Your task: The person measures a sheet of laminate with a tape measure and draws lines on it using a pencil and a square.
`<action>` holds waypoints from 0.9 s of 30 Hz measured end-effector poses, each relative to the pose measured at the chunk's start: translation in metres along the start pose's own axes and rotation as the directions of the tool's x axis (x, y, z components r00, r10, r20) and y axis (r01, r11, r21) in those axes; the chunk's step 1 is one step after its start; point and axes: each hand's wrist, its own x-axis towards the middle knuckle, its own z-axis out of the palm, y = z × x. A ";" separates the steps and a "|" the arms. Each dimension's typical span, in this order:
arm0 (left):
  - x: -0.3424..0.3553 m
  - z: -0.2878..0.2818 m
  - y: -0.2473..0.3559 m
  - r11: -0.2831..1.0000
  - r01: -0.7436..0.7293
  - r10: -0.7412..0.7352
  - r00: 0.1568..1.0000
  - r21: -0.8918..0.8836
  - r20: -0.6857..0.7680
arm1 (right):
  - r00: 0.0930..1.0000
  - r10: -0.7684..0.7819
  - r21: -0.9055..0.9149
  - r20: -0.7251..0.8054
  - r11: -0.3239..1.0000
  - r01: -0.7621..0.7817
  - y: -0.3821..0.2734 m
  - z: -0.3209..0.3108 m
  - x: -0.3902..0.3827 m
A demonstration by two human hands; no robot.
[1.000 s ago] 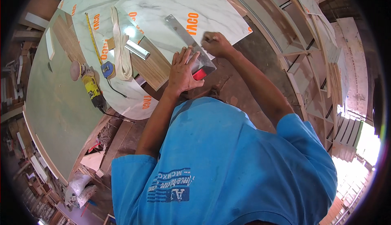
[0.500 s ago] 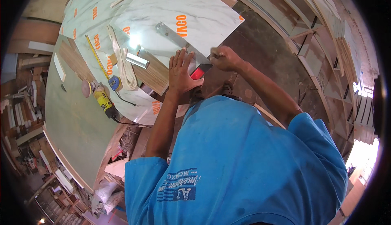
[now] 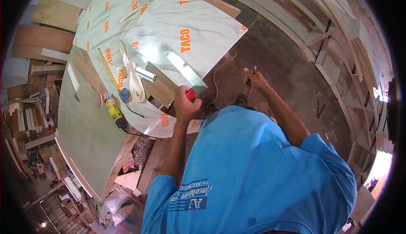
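My left hand (image 3: 185, 103) is closed around the red handle of a try square (image 3: 183, 67). The square's metal blade points up and left over a white marble-patterned board (image 3: 211, 26) with orange print. Whether the blade touches the board, I cannot tell. To the right, past the board's edge and above the floor, my right hand (image 3: 257, 81) holds a thin pencil (image 3: 254, 69), its tip sticking up from the fingers. Left of the square lie a silver metal piece (image 3: 145, 74) and a brown wood-grain strip (image 3: 163, 86).
On the worktable (image 3: 84, 149) lie a yellow power sander (image 3: 113, 110) with a round pad, a blue tape measure (image 3: 124, 94) with its yellow tape drawn out, and a bundle of pale cord (image 3: 136, 86). Wooden cabinet frames (image 3: 334, 64) stand on the right. Offcuts (image 3: 31, 124) are piled at left.
My left hand was spread flat on the square and is now gripped around its red handle, slightly lower. My right hand has moved from the blade's near end rightward and down, away from the board.
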 end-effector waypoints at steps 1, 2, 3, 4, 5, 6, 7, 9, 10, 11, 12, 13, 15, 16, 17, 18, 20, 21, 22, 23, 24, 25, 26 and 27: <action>-0.006 -0.009 0.004 0.993 0.102 -0.105 0.994 -0.067 -0.041 | 1.000 0.000 0.133 0.011 0.991 -0.001 0.004 0.000 0.001; -0.013 -0.015 0.000 0.992 0.119 -0.123 0.983 -0.033 -0.135 | 1.000 -0.003 0.261 0.027 0.965 -0.004 0.000 0.000 0.001; -0.022 -0.022 -0.004 0.991 0.127 -0.130 0.980 -0.032 -0.150 | 0.999 -0.011 0.252 0.039 0.968 0.001 -0.005 -0.003 0.002; -0.027 -0.031 -0.005 0.987 0.158 -0.151 0.963 0.010 -0.222 | 0.999 -0.020 0.236 0.041 0.972 0.009 -0.020 -0.004 0.001; -0.031 -0.038 -0.002 0.981 0.186 -0.165 0.942 0.048 -0.291 | 0.999 -0.029 0.221 0.037 0.975 0.020 -0.031 -0.005 0.000; -0.033 -0.044 0.000 0.981 0.190 -0.167 0.938 0.047 -0.304 | 0.998 -0.038 0.214 0.044 0.977 0.028 -0.039 -0.002 0.004; -0.034 -0.049 0.003 0.984 0.162 -0.122 0.910 0.070 -0.396 | 0.994 -0.075 0.200 0.081 0.978 0.058 -0.047 0.000 0.010; -0.036 -0.054 0.009 0.987 0.132 -0.068 0.864 0.093 -0.499 | 0.985 -0.129 0.180 0.119 0.978 0.106 -0.062 0.004 0.028; -0.038 -0.055 0.012 0.978 0.194 -0.121 0.833 0.081 -0.540 | 0.978 -0.139 0.168 0.152 0.979 0.113 -0.064 0.008 0.042; -0.041 -0.057 0.013 0.965 0.255 -0.171 0.794 0.064 -0.583 | 0.970 -0.154 0.154 0.188 0.980 0.126 -0.075 0.012 0.049; -0.045 -0.056 0.010 0.963 0.261 -0.176 0.787 0.061 -0.591 | 0.966 -0.172 0.150 0.191 0.978 0.145 -0.086 0.016 0.055; -0.051 -0.055 0.011 0.964 0.259 -0.171 0.775 0.060 -0.609 | 0.978 -0.140 0.153 0.152 0.981 0.117 -0.101 0.025 0.058; -0.058 -0.049 0.019 0.943 0.326 -0.204 0.720 0.064 -0.664 | 0.986 -0.128 0.162 0.103 0.981 0.110 -0.116 0.031 0.068; -0.064 -0.045 0.019 0.956 0.283 -0.157 0.707 0.073 -0.689 | 0.986 -0.168 0.166 0.023 0.973 0.162 -0.108 0.043 0.087; -0.072 -0.042 0.016 0.955 0.287 -0.156 0.691 0.070 -0.706 | 0.969 -0.234 0.188 -0.077 0.951 0.244 -0.113 0.058 0.096; -0.080 -0.037 0.014 0.948 0.312 -0.178 0.679 0.061 -0.713 | 0.937 -0.298 0.194 -0.183 0.923 0.332 -0.117 0.071 0.105; -0.082 -0.029 0.026 0.939 0.343 -0.251 0.672 -0.007 -0.697 | 0.959 -0.227 0.100 -0.170 0.964 0.246 -0.137 0.069 0.112; -0.086 -0.028 0.029 0.939 0.344 -0.247 0.667 -0.003 -0.703 | 0.996 -0.076 -0.016 -0.047 0.997 0.076 -0.152 0.067 0.110; -0.088 -0.027 0.033 0.916 0.399 -0.326 0.686 -0.038 -0.651 | 0.998 -0.055 -0.019 -0.006 0.998 0.055 -0.160 0.066 0.114; -0.090 -0.026 0.037 0.888 0.454 -0.402 0.696 -0.069 -0.594 | 0.998 -0.061 -0.012 -0.006 0.998 0.061 -0.167 0.067 0.116; -0.091 -0.027 0.040 0.891 0.449 -0.394 0.698 -0.063 -0.599 | 0.998 -0.058 -0.004 -0.010 0.998 0.058 -0.174 0.071 0.117; -0.089 -0.025 0.044 0.903 0.430 -0.343 0.705 -0.011 -0.620 | 0.998 -0.051 0.010 -0.025 0.999 0.051 -0.177 0.070 0.124; -0.085 -0.022 0.047 0.915 0.401 -0.287 0.717 0.040 -0.635 | 0.997 -0.066 0.030 -0.032 0.997 0.067 -0.177 0.070 0.133; -0.079 -0.018 0.046 0.925 0.377 -0.262 0.718 0.044 -0.645 | 0.995 -0.098 0.036 -0.019 0.994 0.098 -0.174 0.078 0.140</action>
